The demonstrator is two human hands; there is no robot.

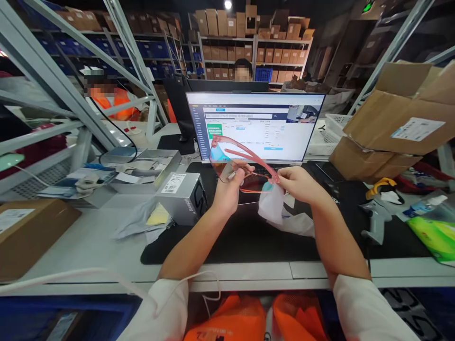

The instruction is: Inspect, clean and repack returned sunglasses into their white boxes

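A pair of sunglasses (260, 163) with pinkish-red translucent frames is held up above the black desk mat, in front of the monitor. My left hand (229, 189) has its fingers closed on the lens side of the glasses. With thumb and fingers, my right hand (297, 183) pinches the frame near the hinge. A white soft sleeve or wrap (272, 206) hangs beneath the right end of the glasses, and its loose part trails over the mat. Left of my hands stands a grey box (182, 199) with a white barcode label.
The lit monitor (245, 111) stands ahead. At left are an open grey tray (149, 173) and a cardboard box (33, 237). Stacked cartons (401, 109), a barcode scanner (377, 220) and a green packet (432, 237) are at right. Other people sit beyond the desk.
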